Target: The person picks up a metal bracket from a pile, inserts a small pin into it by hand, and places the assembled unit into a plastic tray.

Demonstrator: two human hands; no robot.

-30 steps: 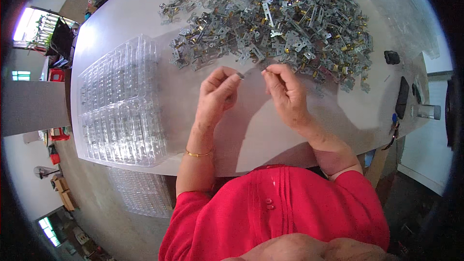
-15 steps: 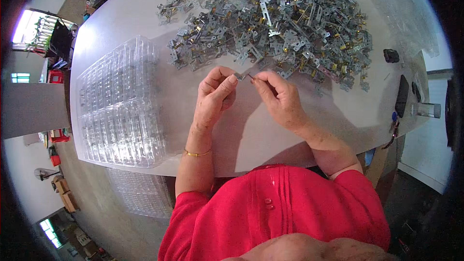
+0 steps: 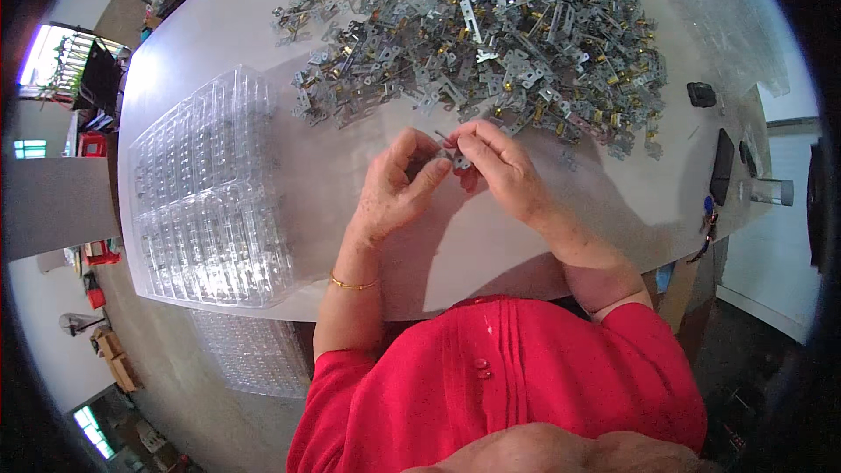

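Observation:
Over the middle of the white table, my left hand (image 3: pixel 399 184) pinches a small metal bracket (image 3: pixel 461 161) between thumb and fingers. My right hand (image 3: pixel 504 166) meets it there, its thumb and forefinger closed at the bracket's upper end. A thin dark pin-like piece (image 3: pixel 442 135) sticks out between the two hands; my right fingertips seem to be on it, though they partly hide it. Just beyond the hands lies a big heap of grey metal brackets (image 3: pixel 491 44), some with brass-coloured parts.
Two clear plastic trays (image 3: pixel 206 197) with rows of compartments lie at the left on the table (image 3: pixel 337 254). More clear trays (image 3: pixel 250 350) are stacked lower down. At the right are a black object (image 3: pixel 701 95), a dark flat case (image 3: pixel 722 166) and a clear cup (image 3: pixel 771 192).
My hands have come together; the right fingers now touch the bracket held in the left. The thin piece has moved with them. The whole view has shifted slightly.

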